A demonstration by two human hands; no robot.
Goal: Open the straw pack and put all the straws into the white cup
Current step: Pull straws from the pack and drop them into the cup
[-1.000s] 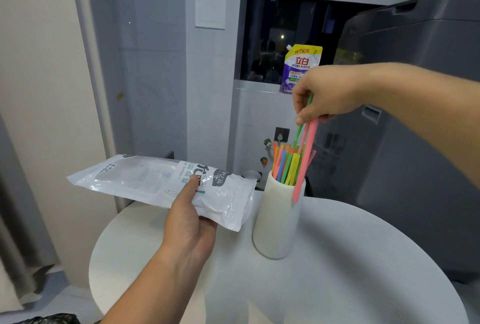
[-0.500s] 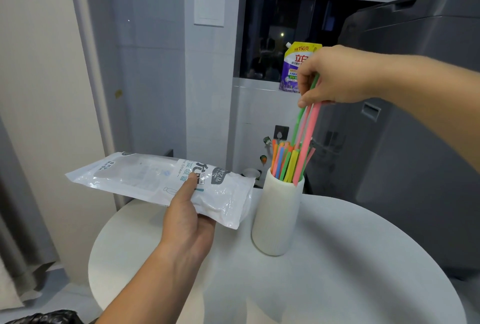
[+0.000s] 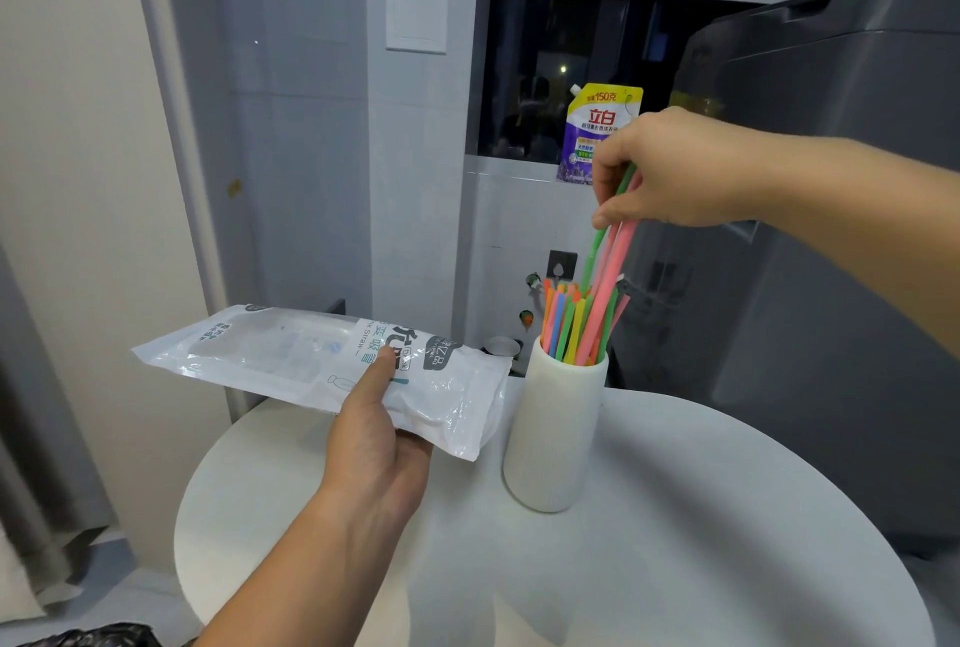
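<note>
Nearing the end: right hand, grip pinching a few straws, ends at the already well-filled white cup on the counter; left hand holds the seemingly empty straw pack.

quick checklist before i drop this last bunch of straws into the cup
1. Grip: the right hand pinches the held straws near their tops. Ok.
2. Aim: most of their lower ends sit inside the white cup, among the straws already in it. Ok.
3. Stray straw: one pink tip at the cup's right rim may be outside. Cannot tell.
4. Cup: upright on the table. Ok.
5. Obstruction: the left hand holds the straw pack off the table, left of the cup and not over its mouth. Ok.
6. Pack empty: no coloured straws show through the film. Cannot tell for sure.
</note>
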